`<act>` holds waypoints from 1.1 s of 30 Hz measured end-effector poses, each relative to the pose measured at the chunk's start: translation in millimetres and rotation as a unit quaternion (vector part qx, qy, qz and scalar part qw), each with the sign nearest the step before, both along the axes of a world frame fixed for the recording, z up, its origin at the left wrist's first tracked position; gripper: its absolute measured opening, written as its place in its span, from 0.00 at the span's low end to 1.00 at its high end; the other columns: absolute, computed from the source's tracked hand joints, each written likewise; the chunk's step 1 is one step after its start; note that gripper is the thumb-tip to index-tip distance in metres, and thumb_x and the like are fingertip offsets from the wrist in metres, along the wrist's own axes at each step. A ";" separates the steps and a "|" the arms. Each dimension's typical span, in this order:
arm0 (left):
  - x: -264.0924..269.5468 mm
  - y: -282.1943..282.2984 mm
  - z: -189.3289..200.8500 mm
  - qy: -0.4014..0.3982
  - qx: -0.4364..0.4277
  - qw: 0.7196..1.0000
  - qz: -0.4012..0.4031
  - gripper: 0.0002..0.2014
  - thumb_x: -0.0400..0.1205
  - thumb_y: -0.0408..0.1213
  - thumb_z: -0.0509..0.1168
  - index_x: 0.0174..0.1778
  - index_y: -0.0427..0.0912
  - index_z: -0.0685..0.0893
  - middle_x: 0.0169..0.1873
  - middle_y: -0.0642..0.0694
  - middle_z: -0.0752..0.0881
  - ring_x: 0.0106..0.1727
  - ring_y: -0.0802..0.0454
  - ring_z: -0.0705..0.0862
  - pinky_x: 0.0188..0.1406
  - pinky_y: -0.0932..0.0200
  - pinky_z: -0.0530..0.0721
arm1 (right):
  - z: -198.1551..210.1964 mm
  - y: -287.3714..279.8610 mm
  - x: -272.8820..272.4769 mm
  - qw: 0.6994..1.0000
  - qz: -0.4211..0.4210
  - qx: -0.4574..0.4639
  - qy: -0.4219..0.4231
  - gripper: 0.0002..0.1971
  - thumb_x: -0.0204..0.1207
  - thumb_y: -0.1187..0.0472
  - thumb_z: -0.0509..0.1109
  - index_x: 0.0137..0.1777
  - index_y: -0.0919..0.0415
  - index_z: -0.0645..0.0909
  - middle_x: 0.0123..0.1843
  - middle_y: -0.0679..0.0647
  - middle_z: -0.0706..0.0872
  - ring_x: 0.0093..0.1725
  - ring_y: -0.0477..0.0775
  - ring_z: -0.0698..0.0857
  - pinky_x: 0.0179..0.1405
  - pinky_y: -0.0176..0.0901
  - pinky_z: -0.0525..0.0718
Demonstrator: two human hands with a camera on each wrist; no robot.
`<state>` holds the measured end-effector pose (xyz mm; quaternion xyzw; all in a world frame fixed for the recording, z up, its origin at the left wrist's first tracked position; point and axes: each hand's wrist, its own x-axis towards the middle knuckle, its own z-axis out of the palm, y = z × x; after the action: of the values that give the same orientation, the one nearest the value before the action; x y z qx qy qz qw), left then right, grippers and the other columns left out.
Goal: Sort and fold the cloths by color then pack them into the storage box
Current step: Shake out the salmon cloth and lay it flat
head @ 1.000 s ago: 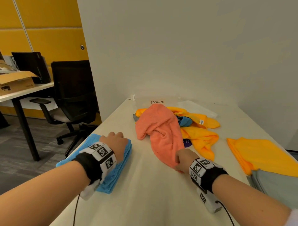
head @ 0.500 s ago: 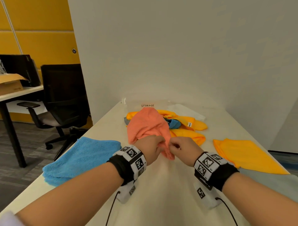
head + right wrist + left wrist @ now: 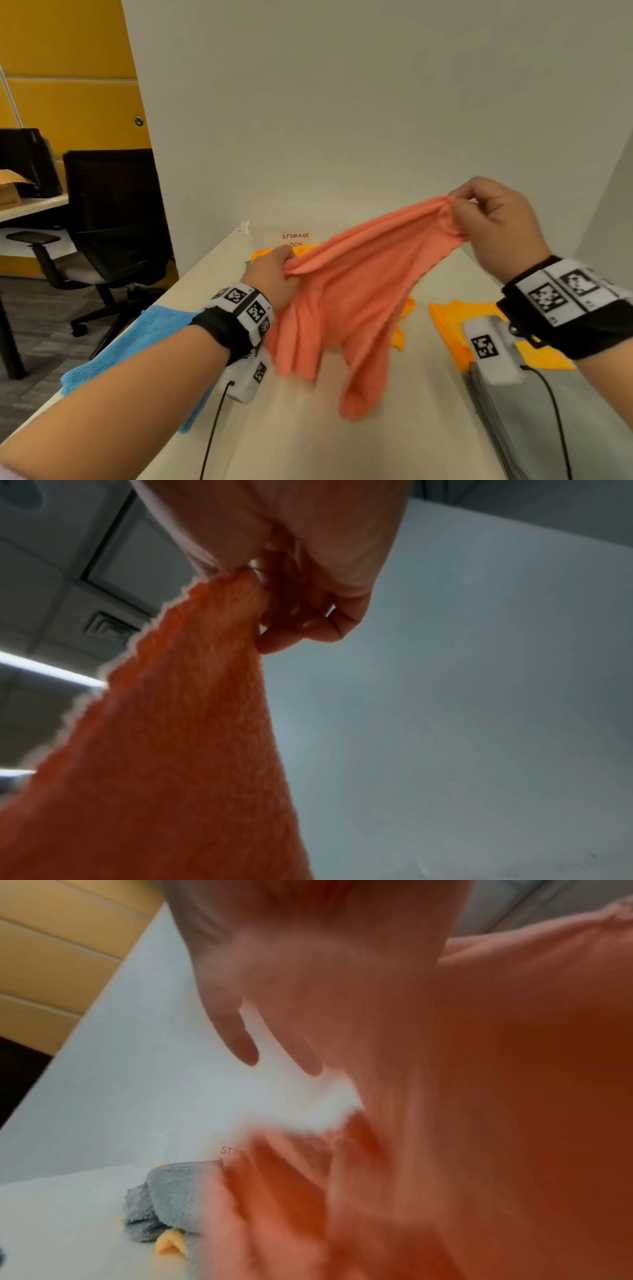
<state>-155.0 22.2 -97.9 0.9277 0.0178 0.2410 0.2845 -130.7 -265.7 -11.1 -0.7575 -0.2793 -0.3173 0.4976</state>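
A coral cloth (image 3: 352,294) hangs stretched in the air between both hands, its lower folds drooping to the table. My left hand (image 3: 274,277) grips one bunched edge low at the left. My right hand (image 3: 486,219) pinches the other edge higher at the right; the right wrist view shows the coral cloth (image 3: 192,723) hanging from my fingertips (image 3: 308,631). The left wrist view is blurred, filled by the coral cloth (image 3: 479,1096). The storage box (image 3: 295,240), clear with a handwritten label, stands at the table's far end, mostly hidden behind the cloth.
A folded blue cloth (image 3: 137,346) lies at the table's left edge. A flat yellow cloth (image 3: 452,325) and a grey cloth (image 3: 534,421) lie at the right. A grey cloth (image 3: 171,1199) and yellow cloths (image 3: 267,255) are piled by the box. An office chair (image 3: 113,219) stands left of the table.
Both hands have lifted the coral cloth off the pile and pulled apart, the right hand rising up and to the right. Earlier the left hand left the blue cloth.
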 end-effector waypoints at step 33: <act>-38.0 56.1 109.6 -0.121 -0.060 0.991 -0.023 0.09 0.85 0.46 0.60 0.49 0.44 0.80 0.39 0.51 0.80 0.41 0.54 0.77 0.39 0.57 0.75 | 30.1 -63.5 16.5 0.981 -0.041 -0.026 0.190 0.16 0.76 0.75 0.56 0.33 0.59 0.78 0.29 0.55 0.76 0.25 0.49 0.70 0.27 0.39 0.65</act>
<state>-193.1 78.3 11.7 0.8733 -0.0238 0.3436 0.3447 -114.2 -329.3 19.1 -0.8273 -0.1564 -0.1803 0.5086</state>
